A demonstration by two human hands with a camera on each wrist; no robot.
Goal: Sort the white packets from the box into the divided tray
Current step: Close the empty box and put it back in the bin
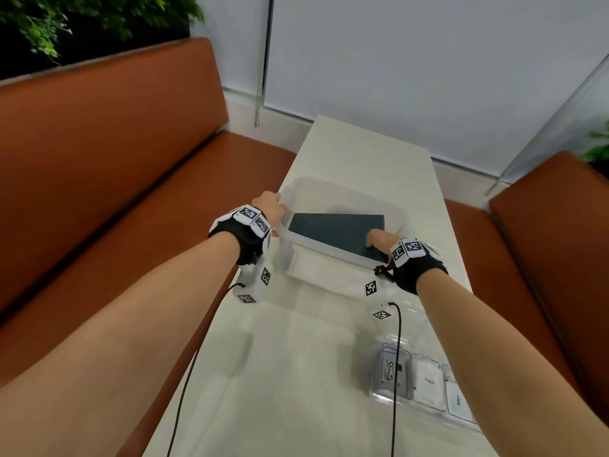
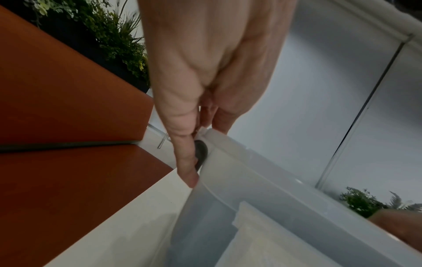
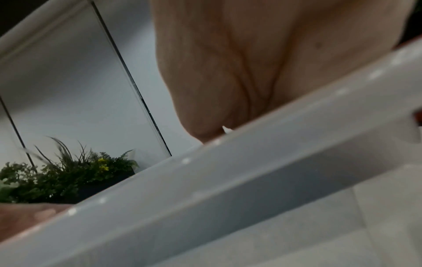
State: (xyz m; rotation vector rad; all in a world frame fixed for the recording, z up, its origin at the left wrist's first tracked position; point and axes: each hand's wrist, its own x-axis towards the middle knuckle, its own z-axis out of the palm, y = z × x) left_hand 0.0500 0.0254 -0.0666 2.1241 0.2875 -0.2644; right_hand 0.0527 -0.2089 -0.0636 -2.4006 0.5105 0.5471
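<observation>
A translucent plastic box [image 1: 346,192] stands on the white table, with a dark flat panel [image 1: 336,230] lying in it. My left hand [image 1: 270,206] grips the box's left rim; in the left wrist view the thumb [image 2: 185,162] runs down the outer wall of the box [image 2: 262,189] and the fingers hook over the rim. My right hand [image 1: 379,240] hooks over the near right rim beside the panel's corner. In the right wrist view the box rim [image 3: 228,171] hides the fingers of that hand [image 3: 239,72]. White packets [image 1: 428,384] lie in the clear divided tray [image 1: 379,395] at the near right.
A Stevia packet [image 1: 390,371] fills the tray's left compartment. Orange benches [image 1: 115,192] flank the narrow table [image 1: 296,374] on both sides. Black wrist cables [image 1: 397,357] trail across the table, the right one over the tray. Plants stand behind the left bench.
</observation>
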